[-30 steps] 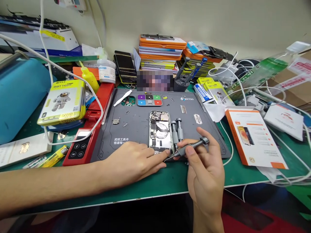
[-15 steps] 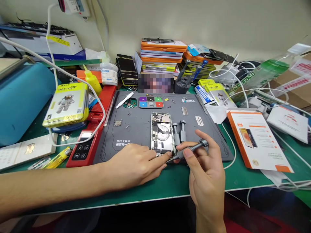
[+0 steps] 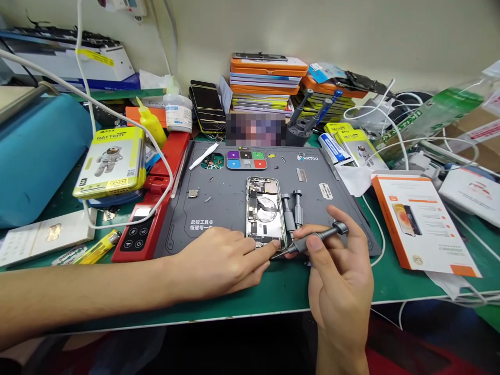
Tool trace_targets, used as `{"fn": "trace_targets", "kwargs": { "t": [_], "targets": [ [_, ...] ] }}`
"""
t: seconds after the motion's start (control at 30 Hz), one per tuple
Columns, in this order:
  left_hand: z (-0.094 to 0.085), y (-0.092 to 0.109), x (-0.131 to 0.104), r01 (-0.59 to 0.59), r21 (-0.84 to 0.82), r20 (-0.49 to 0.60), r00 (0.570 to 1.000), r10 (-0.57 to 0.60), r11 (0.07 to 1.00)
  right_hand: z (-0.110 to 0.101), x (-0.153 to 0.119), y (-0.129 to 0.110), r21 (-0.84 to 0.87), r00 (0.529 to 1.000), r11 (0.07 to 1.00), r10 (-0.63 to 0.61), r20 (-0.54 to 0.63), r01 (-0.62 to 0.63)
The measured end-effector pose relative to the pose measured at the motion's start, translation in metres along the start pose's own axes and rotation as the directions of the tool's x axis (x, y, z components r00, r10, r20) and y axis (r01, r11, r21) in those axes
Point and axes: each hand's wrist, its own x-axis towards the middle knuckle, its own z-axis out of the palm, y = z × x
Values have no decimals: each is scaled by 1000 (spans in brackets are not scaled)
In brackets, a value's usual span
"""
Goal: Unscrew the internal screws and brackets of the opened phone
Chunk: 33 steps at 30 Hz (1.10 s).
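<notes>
Only my view has shifted slightly; right hand point(image 3: 344, 263) pinches the screwdriver point(image 3: 300, 245), tip near the lower end of the opened phone point(image 3: 269, 225) on the mat point(image 3: 222, 208); left hand point(image 3: 221, 261) fingers bent over that end, grip unclear; work seems unchanged.

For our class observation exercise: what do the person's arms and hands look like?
The left hand and right hand are bare: no gloves or rings show. No sleeve, bracelet or watch shows on the left forearm or right forearm.

A plain pale wall point(image 3: 336, 31), dimmer towards the upper right, rises behind a green-topped workbench point(image 3: 281, 291).
</notes>
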Motion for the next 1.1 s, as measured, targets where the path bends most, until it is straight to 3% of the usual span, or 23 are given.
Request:
{"fn": "trace_targets", "kwargs": {
  "t": [1.1],
  "targets": [
    [0,0,0,-14,6,11,1000,14,1000,2,-1,-2,-55,1000,998,8,17,-7]
  ]
}}
